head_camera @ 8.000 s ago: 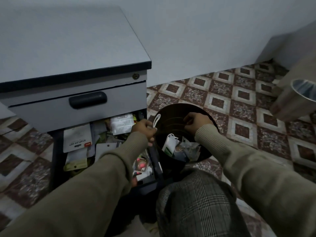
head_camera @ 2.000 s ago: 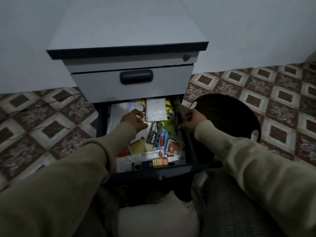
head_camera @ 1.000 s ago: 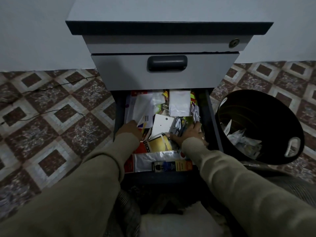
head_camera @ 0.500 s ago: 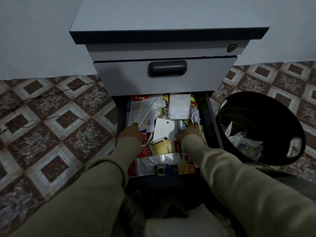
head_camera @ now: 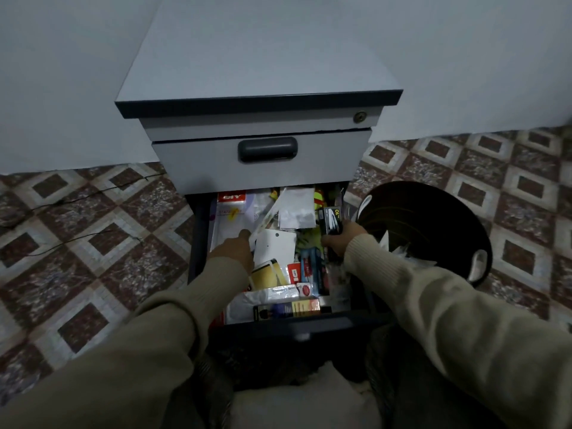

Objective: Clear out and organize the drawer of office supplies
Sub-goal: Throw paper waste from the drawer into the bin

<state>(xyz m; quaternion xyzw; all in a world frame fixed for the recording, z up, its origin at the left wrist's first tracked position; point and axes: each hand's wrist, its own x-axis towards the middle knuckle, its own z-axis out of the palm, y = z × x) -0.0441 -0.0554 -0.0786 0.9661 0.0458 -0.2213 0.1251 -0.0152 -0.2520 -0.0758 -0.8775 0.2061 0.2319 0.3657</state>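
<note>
The lower drawer (head_camera: 198,243) of a grey pedestal cabinet stands pulled out, crammed with stationery packs, papers and cards. My right hand (head_camera: 342,241) grips a black pack marked "10" (head_camera: 330,219), lifted at the drawer's right side. My left hand (head_camera: 235,253) reaches into the left half, its fingers among white packets beside a white card (head_camera: 274,247). A yellow pad (head_camera: 266,275), red and blue pen packs (head_camera: 306,269) and a long orange box (head_camera: 288,308) lie toward the front.
A black waste bin (head_camera: 448,212) with white scraps inside stands right of the drawer. The closed upper drawer with a dark handle (head_camera: 267,149) overhangs the back of the open one. Thin cables (head_camera: 77,199) run across the patterned tile floor at left.
My right hand has picked the black pack out of the clutter and raised it at the drawer's right edge. My left hand has slid a little further in.
</note>
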